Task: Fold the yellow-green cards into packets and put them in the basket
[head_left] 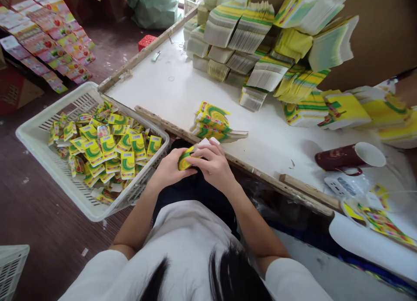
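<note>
My left hand (171,168) is closed around a small yellow-and-green printed card packet (186,158), held just off the table's front edge above my lap. From the other side, my right hand (213,162) has its fingers bent over the same packet, with a white flap or card end by its fingertips. The fingers hide much of the packet, so its exact shape is unclear. Just beyond my hands, a small pile of flat yellow cards (213,118) with a banana print lies on the white table (156,90).
At left stands a white plastic basket (93,214) full of yellow packets (127,165). Tall stacks of cards (239,31) fill the table's back. A dark red mug (339,157) lies on its side at right. A wooden strip (306,190) edges the table. Pink printed sheets (48,40) are at upper left.
</note>
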